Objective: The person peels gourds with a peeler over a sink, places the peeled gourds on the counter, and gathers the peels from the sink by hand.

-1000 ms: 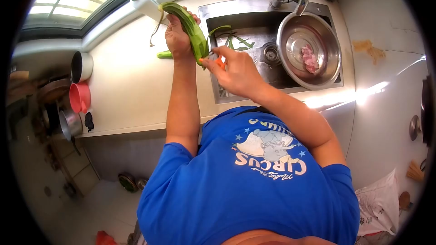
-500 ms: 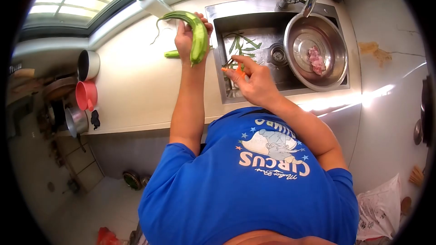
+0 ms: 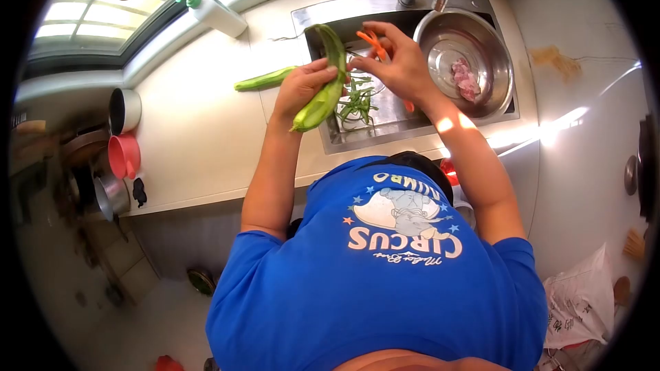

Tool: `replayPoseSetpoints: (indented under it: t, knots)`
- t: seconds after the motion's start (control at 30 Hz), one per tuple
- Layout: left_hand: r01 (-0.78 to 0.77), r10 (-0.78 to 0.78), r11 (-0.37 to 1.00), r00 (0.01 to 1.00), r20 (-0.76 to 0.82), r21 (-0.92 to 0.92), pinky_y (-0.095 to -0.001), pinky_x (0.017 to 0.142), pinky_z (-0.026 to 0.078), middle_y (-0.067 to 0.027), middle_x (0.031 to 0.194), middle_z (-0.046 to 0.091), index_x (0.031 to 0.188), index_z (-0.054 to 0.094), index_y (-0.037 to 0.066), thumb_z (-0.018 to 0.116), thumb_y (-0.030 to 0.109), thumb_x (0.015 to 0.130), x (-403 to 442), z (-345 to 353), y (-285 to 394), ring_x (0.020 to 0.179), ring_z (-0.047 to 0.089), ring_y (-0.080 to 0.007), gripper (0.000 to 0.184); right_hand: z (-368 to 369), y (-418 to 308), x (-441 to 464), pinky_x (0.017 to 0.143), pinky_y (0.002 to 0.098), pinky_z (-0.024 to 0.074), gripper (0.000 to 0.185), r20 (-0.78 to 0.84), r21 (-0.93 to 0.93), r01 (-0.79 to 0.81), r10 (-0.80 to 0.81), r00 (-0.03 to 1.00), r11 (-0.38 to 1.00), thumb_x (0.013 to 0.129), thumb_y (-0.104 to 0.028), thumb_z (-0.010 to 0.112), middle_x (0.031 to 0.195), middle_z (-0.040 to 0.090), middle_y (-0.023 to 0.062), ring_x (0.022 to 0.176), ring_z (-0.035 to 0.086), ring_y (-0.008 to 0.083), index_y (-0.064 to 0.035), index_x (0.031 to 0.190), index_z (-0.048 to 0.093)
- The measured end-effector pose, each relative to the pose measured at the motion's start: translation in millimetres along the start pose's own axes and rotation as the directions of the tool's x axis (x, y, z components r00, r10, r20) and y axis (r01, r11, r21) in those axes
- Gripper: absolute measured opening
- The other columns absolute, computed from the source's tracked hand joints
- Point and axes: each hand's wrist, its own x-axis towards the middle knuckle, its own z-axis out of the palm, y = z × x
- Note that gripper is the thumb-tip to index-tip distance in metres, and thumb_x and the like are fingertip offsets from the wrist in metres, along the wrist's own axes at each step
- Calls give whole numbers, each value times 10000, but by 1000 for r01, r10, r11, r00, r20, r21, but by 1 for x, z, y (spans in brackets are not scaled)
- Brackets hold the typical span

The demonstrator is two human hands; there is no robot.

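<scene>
The left hand (image 3: 304,88) grips the green gourd (image 3: 320,106) near its middle, both ends jutting past the fingers, over the sink's (image 3: 335,139) left edge. The right hand (image 3: 401,69) clasps an orange peeler (image 3: 372,44) beside it.

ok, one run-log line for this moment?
left hand: holds long green vegetable | right hand: holds orange tool beside it | sink: green peelings | metal bowl: pink meat | counter: second green vegetable
</scene>
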Motion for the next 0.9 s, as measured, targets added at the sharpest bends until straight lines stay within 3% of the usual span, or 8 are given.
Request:
replayPoseSetpoints:
  t: [0.13,0.23,0.3,0.47,0.57,0.6,0.73,0.9]
  knots:
    - [146,-155,988,961,229,55,-404,891,600,-224,1289,664,1355,574,-126,564,79,994,5,6,-14,1102,688,-294,415,2,20,20,738,290,568,592,38,71,-9,7,999,997,836,-172,869,900,728,123,847,709,150,49,1311,594]
    - [185,-135,954,968,213,-235,-498,972,569,-267,1334,627,1362,549,-156,529,210,1018,-2,0,-8,1208,640,-388,503,6,25,19,734,279,569,511,54,232,-162,154,987,959,849,-144,852,951,732,122,843,705,144,47,1258,614]
    - [120,-16,899,970,241,-420,-614,1128,421,-317,1416,544,1505,349,-162,389,550,1040,-15,-4,4,1346,512,-475,852,13,31,8,725,267,564,449,-80,330,-197,235,969,923,858,-130,839,969,729,117,838,701,138,43,1211,623]
    - [-97,205,898,955,213,-429,-481,995,480,-286,1368,591,1477,430,-53,289,610,1082,-18,-6,1,1214,601,-380,784,35,21,-10,494,242,475,313,-207,428,-247,360,910,869,887,-128,805,824,641,42,599,599,87,-2,1086,599]
    - [-309,307,951,949,-74,-13,-425,941,471,-241,1275,655,1387,500,-8,302,543,1113,-3,-8,-26,1151,624,-310,647,47,5,-15,428,222,410,279,-187,483,-345,480,857,805,922,-180,794,749,602,3,525,542,67,-52,1071,596]
    - [-365,352,929,921,-167,-56,-356,894,477,-173,1104,704,1301,541,1,355,477,1126,-6,14,-23,994,626,-209,540,50,1,-19,425,218,410,281,-152,542,-370,521,840,755,932,-211,793,745,605,5,525,545,69,-56,1058,596]
    - [-448,376,870,873,-311,-206,-301,795,475,-95,901,634,1255,534,-53,373,504,1118,3,21,-15,851,583,-182,596,56,-5,-33,422,213,398,308,47,523,-483,542,839,702,958,-289,775,765,640,37,523,535,59,-58,1054,595]
    - [-395,321,866,909,-264,-307,-312,701,386,-52,826,518,1229,555,-37,338,520,1119,2,7,-9,735,438,-170,608,40,8,-38,446,203,387,343,-120,368,-401,470,874,839,1044,-358,646,744,621,28,545,516,41,-59,1210,625]
